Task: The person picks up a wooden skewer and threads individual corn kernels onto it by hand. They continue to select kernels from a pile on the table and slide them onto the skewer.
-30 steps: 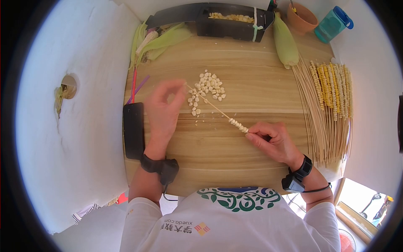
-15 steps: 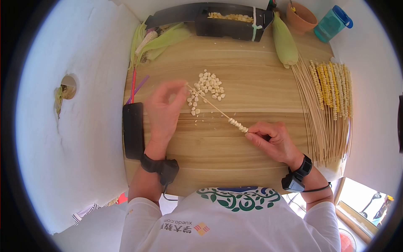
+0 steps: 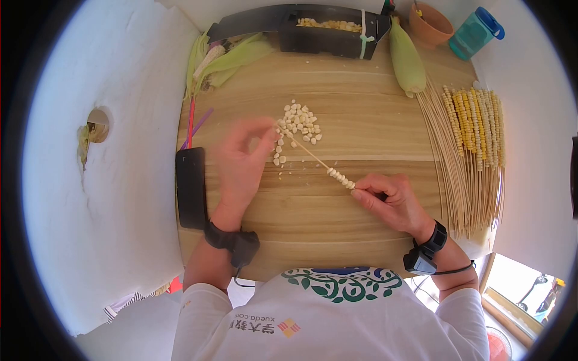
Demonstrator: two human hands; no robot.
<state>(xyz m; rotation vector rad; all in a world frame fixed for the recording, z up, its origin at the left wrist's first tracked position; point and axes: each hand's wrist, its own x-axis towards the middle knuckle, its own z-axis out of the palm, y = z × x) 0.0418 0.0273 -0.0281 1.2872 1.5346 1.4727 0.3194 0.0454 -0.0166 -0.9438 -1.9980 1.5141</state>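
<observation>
1. Surface. Your tabletop (image 3: 337, 231) is pale, wood-grained board, with streaks running from side to side. A white wall (image 3: 66, 204) pierced by a round hole (image 3: 98, 125) rises on the left; another white wall (image 3: 536, 120) stands on the right.

2. Far edge. A black box (image 3: 322, 42) contains yellowish kernels; beside it, to the right, are a green-husked ear (image 3: 408, 63), a terracotta bowl (image 3: 429, 31) and a blue bottle (image 3: 471, 39). Loose husks (image 3: 244, 53) lie at the far left corner.

3. Side edges. A flat black object (image 3: 191, 191) lies near your left forearm. On the right, bare thin sticks (image 3: 450, 180) lie beside a row of loaded sticks (image 3: 478, 126), yellow and cream.

4. Skewer. The skewer (image 3: 314, 155) slants between your two hands above the middle of the tabletop: slender, straight and tan, with cream kernels (image 3: 341, 178) packed in a short row at its near end. Loose pale kernels (image 3: 306, 123) are heaped just beyond it.

5. Hands. Your hands are apart. Your right hand (image 3: 394, 203) pinches the near end of the skewer between thumb and fingers. Your left hand (image 3: 242, 165) is at the far end, blurred; whether its fingertips grip anything, you cannot tell.
</observation>
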